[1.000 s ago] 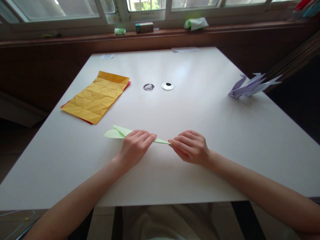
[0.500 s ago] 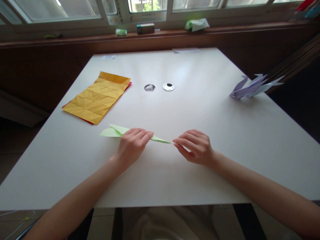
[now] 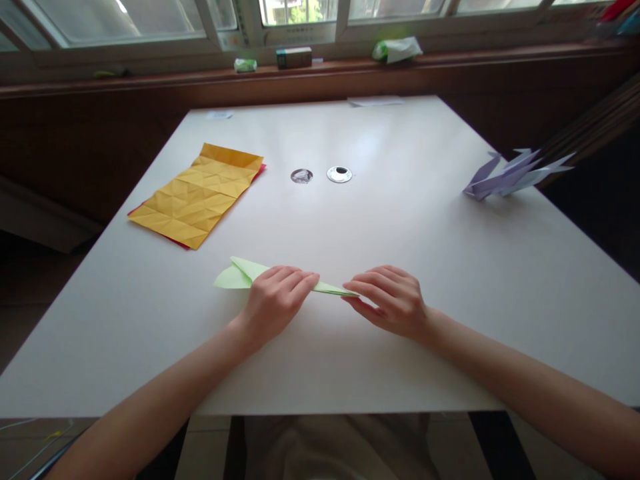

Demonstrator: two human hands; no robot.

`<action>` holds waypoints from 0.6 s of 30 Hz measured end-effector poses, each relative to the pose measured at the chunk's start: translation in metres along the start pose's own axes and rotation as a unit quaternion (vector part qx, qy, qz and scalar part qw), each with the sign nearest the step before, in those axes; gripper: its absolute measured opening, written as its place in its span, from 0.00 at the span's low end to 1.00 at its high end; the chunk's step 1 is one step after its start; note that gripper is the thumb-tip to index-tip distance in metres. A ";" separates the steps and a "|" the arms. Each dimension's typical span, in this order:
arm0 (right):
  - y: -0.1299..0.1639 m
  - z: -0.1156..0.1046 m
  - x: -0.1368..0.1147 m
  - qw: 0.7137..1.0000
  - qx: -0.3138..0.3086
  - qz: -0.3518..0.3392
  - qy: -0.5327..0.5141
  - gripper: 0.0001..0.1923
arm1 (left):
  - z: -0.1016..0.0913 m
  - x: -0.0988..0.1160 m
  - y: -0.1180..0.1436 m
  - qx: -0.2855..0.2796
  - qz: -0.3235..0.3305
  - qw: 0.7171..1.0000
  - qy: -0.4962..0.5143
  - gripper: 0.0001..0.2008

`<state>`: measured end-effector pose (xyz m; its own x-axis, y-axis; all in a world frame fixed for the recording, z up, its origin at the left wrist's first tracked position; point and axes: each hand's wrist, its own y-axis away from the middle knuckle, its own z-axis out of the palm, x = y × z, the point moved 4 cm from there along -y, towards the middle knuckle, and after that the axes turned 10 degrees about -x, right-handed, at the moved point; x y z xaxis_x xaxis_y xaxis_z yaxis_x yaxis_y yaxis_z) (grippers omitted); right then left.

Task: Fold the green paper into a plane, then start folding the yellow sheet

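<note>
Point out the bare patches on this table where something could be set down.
The widest bare stretch of the white table lies right of the right hand, up toward the purple folded paper. Another runs behind the two round table holes to the far edge. It is crowded at the yellow creased sheet and around the green folded paper under the left hand.

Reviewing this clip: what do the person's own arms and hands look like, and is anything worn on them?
Both forearms are bare as far as the picture shows: no sleeves in view. The left hand and right hand have no gloves, rings, watch or bracelet visible. Fingers are slender with short nails; no markings show.
</note>
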<state>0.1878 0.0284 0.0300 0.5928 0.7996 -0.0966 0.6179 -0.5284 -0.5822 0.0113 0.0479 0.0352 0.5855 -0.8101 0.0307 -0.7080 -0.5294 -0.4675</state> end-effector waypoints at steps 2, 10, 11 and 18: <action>0.000 0.000 -0.001 1.000 0.000 -0.015 -0.013 0.10 | 0.000 0.004 0.001 0.002 0.014 1.000 0.022 0.07; -0.005 -0.005 -0.018 0.995 -0.010 -0.096 -0.021 0.07 | -0.002 0.022 0.005 0.019 0.086 0.991 0.104 0.10; -0.005 -0.008 -0.020 0.994 -0.004 -0.108 -0.016 0.06 | -0.003 0.023 0.005 0.022 0.096 0.989 0.108 0.10; -0.008 -0.022 -0.025 0.987 0.032 -0.157 0.016 0.03 | 0.002 0.003 0.002 0.005 0.078 0.992 0.104 0.11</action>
<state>0.1792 0.0065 0.0551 0.3943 0.9108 0.1221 0.7402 -0.2360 -0.6297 0.0131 0.0450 0.0326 0.3754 -0.9165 0.1380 -0.7788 -0.3926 -0.4893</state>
